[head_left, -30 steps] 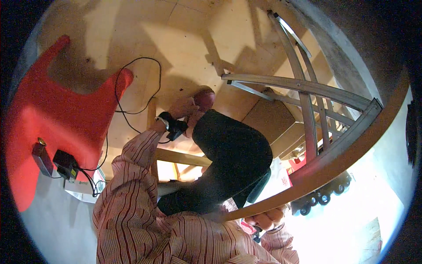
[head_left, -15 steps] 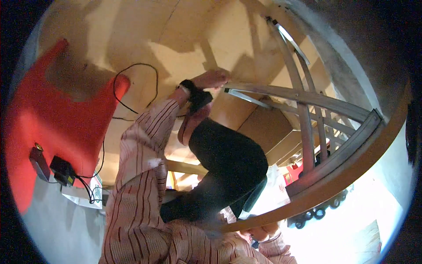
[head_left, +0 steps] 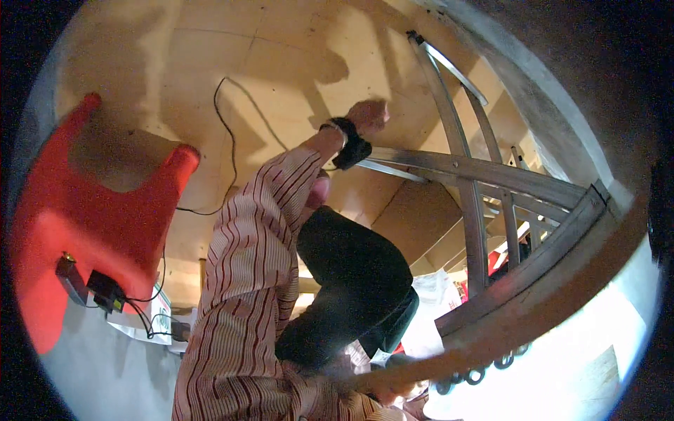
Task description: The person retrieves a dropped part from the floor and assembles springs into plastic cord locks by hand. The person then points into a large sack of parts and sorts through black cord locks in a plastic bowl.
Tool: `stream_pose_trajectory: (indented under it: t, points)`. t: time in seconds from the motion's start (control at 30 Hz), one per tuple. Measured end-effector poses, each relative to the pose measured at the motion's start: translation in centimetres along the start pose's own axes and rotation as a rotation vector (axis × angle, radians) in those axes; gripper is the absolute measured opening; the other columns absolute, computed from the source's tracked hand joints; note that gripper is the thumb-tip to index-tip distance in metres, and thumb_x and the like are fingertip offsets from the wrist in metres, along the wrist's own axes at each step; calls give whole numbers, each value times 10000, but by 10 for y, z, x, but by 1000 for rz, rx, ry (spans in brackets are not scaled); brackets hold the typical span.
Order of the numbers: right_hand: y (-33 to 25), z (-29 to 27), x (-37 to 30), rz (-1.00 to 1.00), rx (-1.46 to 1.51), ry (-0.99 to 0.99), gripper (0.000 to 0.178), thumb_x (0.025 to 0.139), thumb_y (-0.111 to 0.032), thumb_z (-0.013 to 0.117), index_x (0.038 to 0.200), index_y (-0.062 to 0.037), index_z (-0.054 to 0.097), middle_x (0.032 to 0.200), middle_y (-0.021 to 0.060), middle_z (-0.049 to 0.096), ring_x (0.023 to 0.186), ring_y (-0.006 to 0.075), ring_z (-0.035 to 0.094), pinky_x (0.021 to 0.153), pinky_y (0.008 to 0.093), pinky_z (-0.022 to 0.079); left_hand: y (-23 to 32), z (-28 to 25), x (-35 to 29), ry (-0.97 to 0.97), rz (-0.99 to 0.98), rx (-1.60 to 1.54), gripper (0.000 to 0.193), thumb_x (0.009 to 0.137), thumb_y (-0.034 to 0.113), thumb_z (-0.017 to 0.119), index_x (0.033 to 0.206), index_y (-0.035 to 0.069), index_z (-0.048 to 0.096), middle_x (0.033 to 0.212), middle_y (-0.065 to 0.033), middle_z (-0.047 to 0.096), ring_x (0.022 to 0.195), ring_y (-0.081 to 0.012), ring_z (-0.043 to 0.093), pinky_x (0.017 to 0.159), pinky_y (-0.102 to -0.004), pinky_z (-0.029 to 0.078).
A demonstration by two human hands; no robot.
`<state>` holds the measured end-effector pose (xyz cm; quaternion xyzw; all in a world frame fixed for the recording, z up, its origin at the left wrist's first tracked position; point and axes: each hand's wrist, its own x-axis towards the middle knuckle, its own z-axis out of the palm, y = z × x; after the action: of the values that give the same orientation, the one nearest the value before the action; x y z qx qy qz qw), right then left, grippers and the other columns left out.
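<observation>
My left hand (head_left: 370, 112) is stretched far forward in a striped sleeve, with a black band on its wrist. Its fingers are curled into a fist, and I see nothing in it. It hovers just above the near end of a grey metal frame (head_left: 469, 168) of long bars that lies over the plywood floor (head_left: 281, 63). My right hand (head_left: 394, 386) is low at the bottom edge, its fingers wrapped around the end of a curved wooden rail (head_left: 533, 295). My knee in dark trousers (head_left: 358, 274) is bent between the two hands.
A red plastic stool (head_left: 77, 231) stands at the left, with a black plug adapter (head_left: 105, 291) beside it. A thin black cable (head_left: 228, 133) runs across the floor. A white plastic bag (head_left: 435, 295) lies under the frame. A grey concrete wall (head_left: 547, 91) rises at the right.
My left arm has reached further forward and to the right, from beside my knee to the near end of the metal frame. My right hand has stayed on the wooden rail.
</observation>
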<state>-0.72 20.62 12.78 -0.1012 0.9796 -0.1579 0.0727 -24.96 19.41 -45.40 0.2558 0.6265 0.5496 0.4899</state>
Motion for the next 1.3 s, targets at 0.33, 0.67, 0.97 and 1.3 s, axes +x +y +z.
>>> stream_pose_trajectory:
  t: [0.33, 0.67, 0.97, 1.3]
  points:
    - [6, 92, 152, 3, -25, 61, 281, 778, -365, 691, 681, -179, 503, 693, 12, 461, 621, 206, 471, 607, 376, 418, 16, 2, -158, -220, -32, -85, 138, 750, 126, 624, 842, 24, 637, 792, -89, 630, 700, -238, 603, 646, -373, 466]
    - [12, 99, 167, 207, 194, 170, 183, 713, -145, 747, 786, -89, 589, 715, 72, 513, 630, 242, 547, 539, 344, 441, 116, -44, -234, -285, -147, -203, 248, 846, 302, 551, 872, 70, 632, 836, -94, 658, 785, -195, 603, 742, -341, 467]
    - [14, 98, 174, 159, 156, 292, 161, 761, -117, 695, 728, -58, 549, 685, 88, 504, 620, 278, 531, 548, 361, 429, 193, -68, -296, -200, 152, 6, 289, 844, 327, 555, 901, 52, 620, 812, -115, 655, 772, -218, 613, 720, -348, 470]
    - [22, 112, 163, 118, 221, 422, 183, 836, -223, 618, 767, -76, 533, 742, 100, 517, 676, 289, 562, 585, 380, 471, 207, -59, -344, 66, -75, 374, 336, 935, 281, 491, 822, -18, 594, 618, -117, 581, 561, -194, 580, 541, -340, 451]
